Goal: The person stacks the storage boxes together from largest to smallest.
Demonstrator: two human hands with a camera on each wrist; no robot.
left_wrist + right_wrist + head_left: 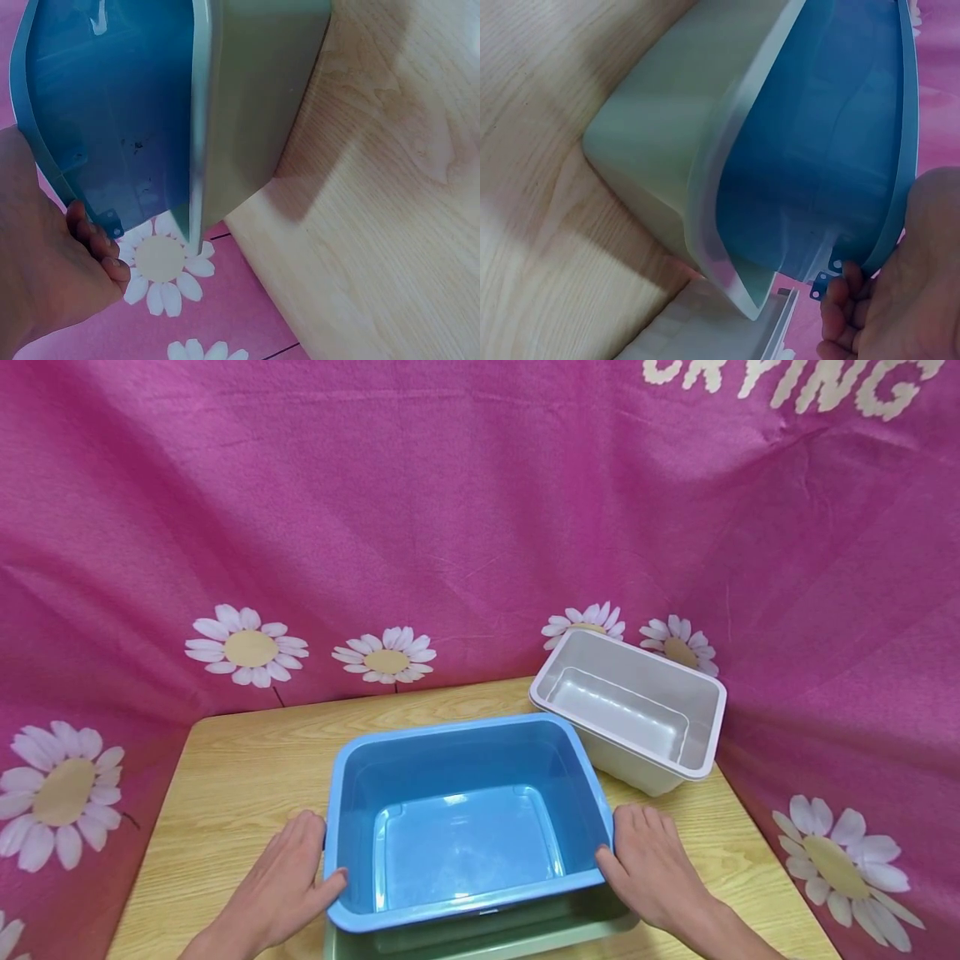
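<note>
Both hands hold a blue plastic bin by its short sides. The left hand grips the left rim, thumb on top and fingers curled underneath, as the left wrist view shows. My right hand has the right rim in the same kind of grip, its fingers bent below the edge. Under the blue bin stands a light green bin on the table. The lower part of the blue bin sits inside it, while the blue rim is raised well above the green rim.
A light grey bin stands at the back right, close to the blue bin's far corner. The wooden table meets a pink cloth with printed daisies at the back and both sides.
</note>
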